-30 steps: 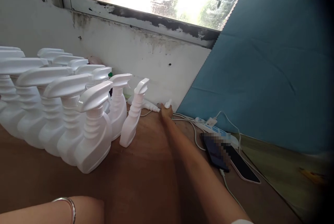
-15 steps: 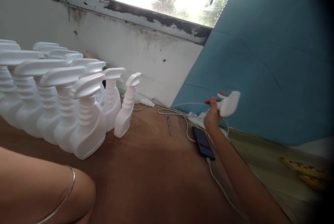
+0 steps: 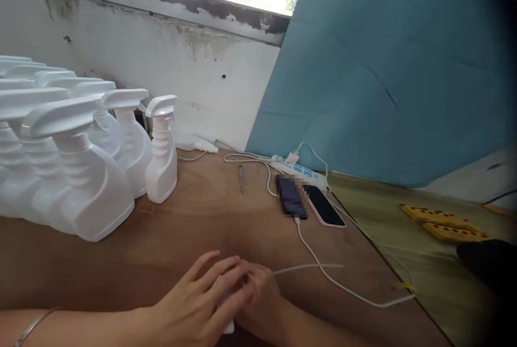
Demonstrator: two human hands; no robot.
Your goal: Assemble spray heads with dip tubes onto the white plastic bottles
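Observation:
At the front of the table, my left hand is closed over a white spray trigger head, of which only small parts show between and below the fingers. My right hand is curled against it from the other side, fingers wrapped around the same piece. From the right fist a thin pale dip tube sticks out over the table. Farther left, white spray bottles stand upright in rows, each topped with a trigger head. One spray bottle stands at the right end of the group.
Two phones, one dark and one pink-edged, lie near a white power strip with cables. A small screwdriver lies on the brown table. Blue cloth hangs behind; yellow slippers are on the floor.
My right hand has brought the trigger head from the blue cloth down to the table front. My left hand has come into view and closed on it. The view has turned right.

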